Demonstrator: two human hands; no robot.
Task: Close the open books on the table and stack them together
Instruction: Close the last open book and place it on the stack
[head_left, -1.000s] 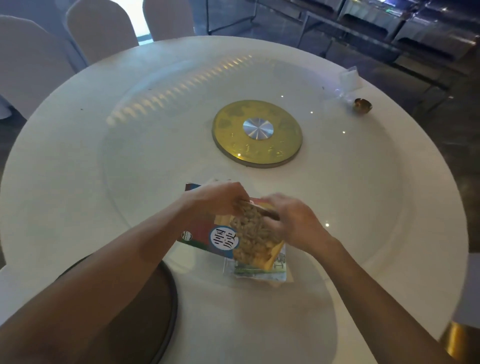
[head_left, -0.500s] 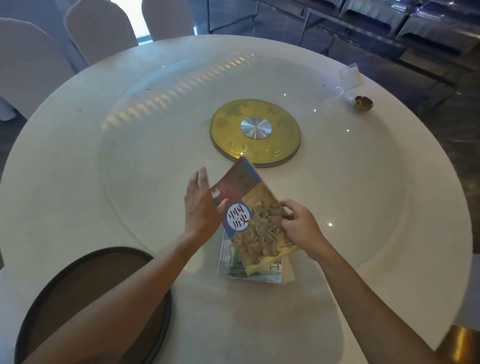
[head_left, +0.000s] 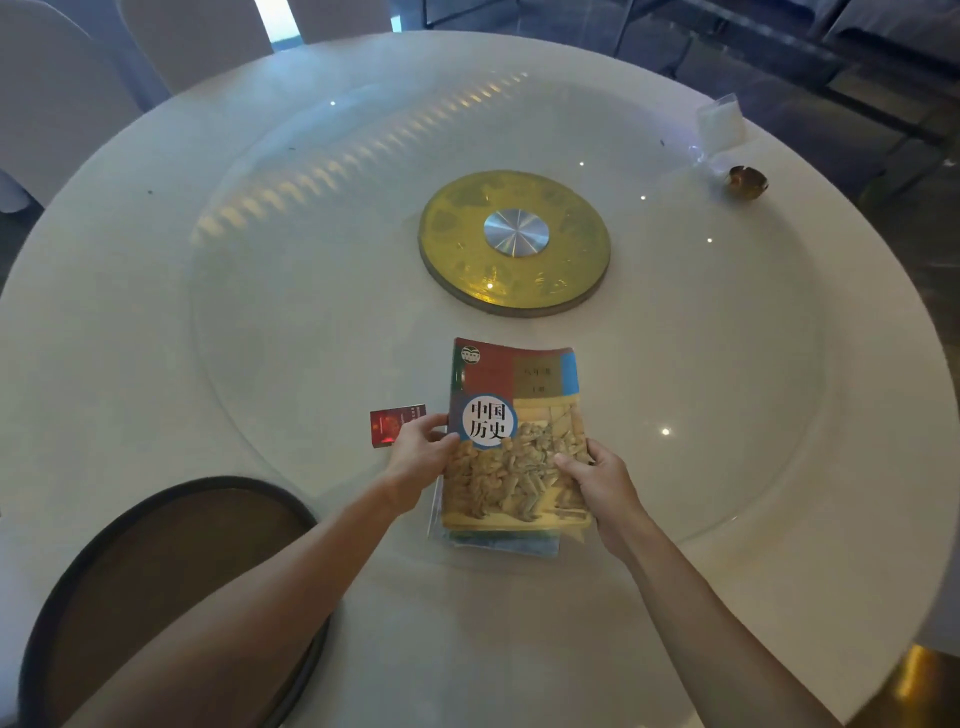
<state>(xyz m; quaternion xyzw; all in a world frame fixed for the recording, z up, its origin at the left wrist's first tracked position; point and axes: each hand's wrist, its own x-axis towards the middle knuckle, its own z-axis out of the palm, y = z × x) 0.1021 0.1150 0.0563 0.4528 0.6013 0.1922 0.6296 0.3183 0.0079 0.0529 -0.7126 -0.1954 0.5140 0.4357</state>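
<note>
Two closed books lie stacked on the near part of the round table's (head_left: 156, 322) glass turntable (head_left: 311, 312), the history textbook (head_left: 514, 415) atop a mostly hidden book (head_left: 506, 545), with left hand (head_left: 418, 457) and right hand (head_left: 602, 486) clasping the top book's side edges.

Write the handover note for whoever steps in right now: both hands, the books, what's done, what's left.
Left hand: gripping the left edge of the closed history textbook with the red, blue and tan cover.
Right hand: gripping its right edge.
Textbook lies closed on a thinner book with a blue-green cover, near edge of the round white table.
Done: books closed, stacked.
Left: square the edges, let go.
</note>
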